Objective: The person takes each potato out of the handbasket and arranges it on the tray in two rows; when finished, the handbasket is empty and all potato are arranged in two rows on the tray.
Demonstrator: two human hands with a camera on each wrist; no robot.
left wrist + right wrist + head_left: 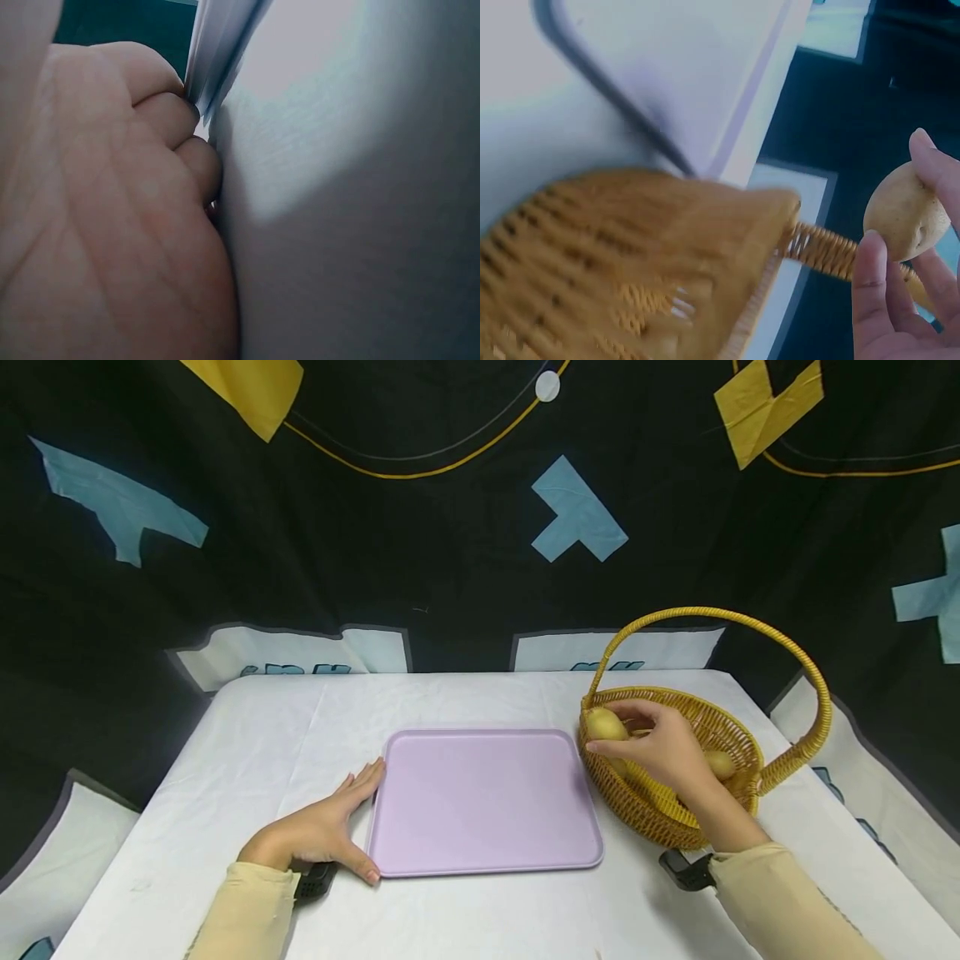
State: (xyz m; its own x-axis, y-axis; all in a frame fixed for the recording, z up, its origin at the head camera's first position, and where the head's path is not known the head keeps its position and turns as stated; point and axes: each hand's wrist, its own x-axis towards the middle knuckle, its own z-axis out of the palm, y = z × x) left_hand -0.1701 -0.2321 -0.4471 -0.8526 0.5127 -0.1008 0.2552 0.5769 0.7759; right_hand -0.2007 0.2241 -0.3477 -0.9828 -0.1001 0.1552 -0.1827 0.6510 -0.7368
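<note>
My right hand (663, 747) holds a yellowish potato (604, 724) between thumb and fingers, over the left rim of a wicker basket (660, 831). In the right wrist view, the potato (901, 210) shows smooth, pale skin with a small dent, and the fingertips pinch it from both sides. My left hand (322, 827) rests on the table with thumb and fingers spread along the left edge of a lilac rectangular tray (483, 802). The left wrist view shows the finger ends right at the tray's edge (217, 60).
More potatoes, one of them at the right (720, 764), lie in the basket. Its tall arched handle (712, 612) rises over the right hand. A white cloth (465, 918) covers the table. Behind hangs a dark curtain (450, 560) with blue and yellow shapes.
</note>
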